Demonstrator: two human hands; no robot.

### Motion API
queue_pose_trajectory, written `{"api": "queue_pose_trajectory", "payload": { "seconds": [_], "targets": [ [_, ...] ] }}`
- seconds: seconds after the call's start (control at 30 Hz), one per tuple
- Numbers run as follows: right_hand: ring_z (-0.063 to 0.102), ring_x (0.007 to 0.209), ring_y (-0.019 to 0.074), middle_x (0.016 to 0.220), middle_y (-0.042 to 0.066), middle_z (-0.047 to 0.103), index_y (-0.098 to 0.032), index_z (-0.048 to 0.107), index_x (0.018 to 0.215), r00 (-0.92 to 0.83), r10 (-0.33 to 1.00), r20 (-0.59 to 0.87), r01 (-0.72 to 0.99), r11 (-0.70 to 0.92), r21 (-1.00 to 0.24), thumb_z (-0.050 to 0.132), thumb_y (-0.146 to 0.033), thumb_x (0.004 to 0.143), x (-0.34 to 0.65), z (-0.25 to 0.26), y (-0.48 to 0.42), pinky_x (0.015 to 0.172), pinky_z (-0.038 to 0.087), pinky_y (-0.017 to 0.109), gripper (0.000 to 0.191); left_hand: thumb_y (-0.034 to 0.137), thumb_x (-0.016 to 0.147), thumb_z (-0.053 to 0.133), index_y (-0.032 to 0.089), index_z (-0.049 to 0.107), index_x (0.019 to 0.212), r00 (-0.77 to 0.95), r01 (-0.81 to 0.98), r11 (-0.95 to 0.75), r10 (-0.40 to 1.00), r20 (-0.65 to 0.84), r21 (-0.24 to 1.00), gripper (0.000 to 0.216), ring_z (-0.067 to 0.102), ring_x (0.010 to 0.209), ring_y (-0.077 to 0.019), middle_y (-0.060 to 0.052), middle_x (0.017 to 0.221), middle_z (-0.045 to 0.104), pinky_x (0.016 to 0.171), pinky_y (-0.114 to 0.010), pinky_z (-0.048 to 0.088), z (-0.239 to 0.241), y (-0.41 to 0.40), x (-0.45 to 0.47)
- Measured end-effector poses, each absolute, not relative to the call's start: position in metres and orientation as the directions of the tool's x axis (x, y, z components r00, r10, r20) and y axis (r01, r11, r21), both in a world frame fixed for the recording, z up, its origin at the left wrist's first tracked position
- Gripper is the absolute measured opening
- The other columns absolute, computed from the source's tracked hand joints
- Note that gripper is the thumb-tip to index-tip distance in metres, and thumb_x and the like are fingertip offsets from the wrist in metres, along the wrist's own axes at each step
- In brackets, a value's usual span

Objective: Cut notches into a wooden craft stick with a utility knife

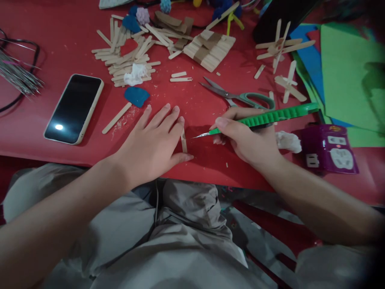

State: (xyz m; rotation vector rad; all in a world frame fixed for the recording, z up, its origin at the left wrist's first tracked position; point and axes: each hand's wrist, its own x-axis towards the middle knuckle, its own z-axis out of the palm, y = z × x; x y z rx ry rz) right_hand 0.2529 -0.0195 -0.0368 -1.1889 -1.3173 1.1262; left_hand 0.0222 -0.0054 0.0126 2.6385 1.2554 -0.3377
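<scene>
My left hand lies spread on the red table, its index fingertip and thumb pinning the two ends of a short wooden craft stick. Part of that stick is covered by the fingers. In my right hand is a green craft knife, gripped like a pen. Its thin metal blade points left, a small gap away from the stick. Just beyond the right hand lie grey-handled scissors with their blades slightly apart. Two short stick pieces rest beyond my left fingertips, one of them notched at the end.
A phone lies at the left, near a bundle of wires. Loose craft sticks and a banded stack are at the back. Crossed sticks, coloured sheets and a purple power socket occupy the right.
</scene>
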Motion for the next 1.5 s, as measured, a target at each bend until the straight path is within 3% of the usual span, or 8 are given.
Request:
{"api": "queue_pose_trajectory", "payload": {
  "seconds": [0.2, 0.43, 0.83, 1.13, 1.5],
  "targets": [
    [0.063, 0.054, 0.0136, 0.062, -0.002, 0.071, -0.025, 0.077, 0.067, -0.033, 0.996, 0.085, 0.067, 0.087, -0.994, 0.090, -0.042, 0.097, 0.254, -0.040, -0.019, 0.056, 0.051, 0.030, 0.036, 0.052, 0.111, 0.070, 0.004, 0.049, 0.173, 0.640, 0.766, -0.631, 0.734, -0.227, 0.121, 0.081, 0.030, 0.177, -0.0444, -0.026, 0.185, 0.039, 0.143, -0.070, 0.025, 0.008, -0.005, 0.020],
    [0.063, 0.053, 0.0131, 0.062, -0.002, 0.071, -0.026, 0.076, 0.066, -0.022, 0.995, 0.096, 0.104, 0.097, -0.990, 0.089, -0.042, 0.096, 0.254, -0.037, -0.019, 0.056, 0.053, 0.030, 0.037, 0.050, 0.111, 0.071, 0.005, 0.048, 0.174, 0.621, 0.781, -0.613, 0.741, -0.255, 0.120, 0.081, 0.028, 0.177, -0.0440, -0.025, 0.186, 0.038, 0.144, -0.069, 0.024, 0.010, -0.005, 0.022],
    [0.061, 0.053, 0.0125, 0.058, -0.004, 0.067, -0.026, 0.074, 0.062, 0.020, 0.997, 0.078, 0.089, 0.076, -0.993, 0.085, -0.031, 0.093, 0.253, -0.038, -0.018, 0.055, 0.052, 0.028, 0.033, 0.053, 0.109, 0.074, 0.006, 0.049, 0.174, 0.611, 0.788, -0.607, 0.747, -0.262, 0.105, 0.084, 0.029, 0.177, -0.0440, -0.023, 0.186, 0.039, 0.144, -0.068, 0.024, 0.012, -0.005, 0.023],
    [0.062, 0.054, 0.0128, 0.063, -0.002, 0.072, -0.025, 0.076, 0.067, 0.014, 0.999, 0.031, 0.071, 0.029, -0.997, 0.090, -0.043, 0.094, 0.253, -0.037, -0.019, 0.058, 0.055, 0.029, 0.036, 0.054, 0.111, 0.071, 0.005, 0.049, 0.173, 0.630, 0.774, -0.623, 0.739, -0.238, 0.112, 0.082, 0.030, 0.176, -0.0450, -0.026, 0.185, 0.039, 0.143, -0.069, 0.025, 0.009, -0.005, 0.021],
    [0.065, 0.056, 0.0146, 0.063, -0.002, 0.072, -0.027, 0.076, 0.066, 0.005, 0.999, 0.042, 0.074, 0.042, -0.996, 0.091, -0.046, 0.095, 0.252, -0.038, -0.019, 0.059, 0.056, 0.031, 0.038, 0.053, 0.113, 0.066, 0.005, 0.052, 0.171, 0.662, 0.749, -0.647, 0.729, -0.175, 0.140, 0.077, 0.032, 0.176, -0.0444, -0.026, 0.185, 0.040, 0.142, -0.070, 0.027, 0.003, -0.004, 0.014]
  ]
}}
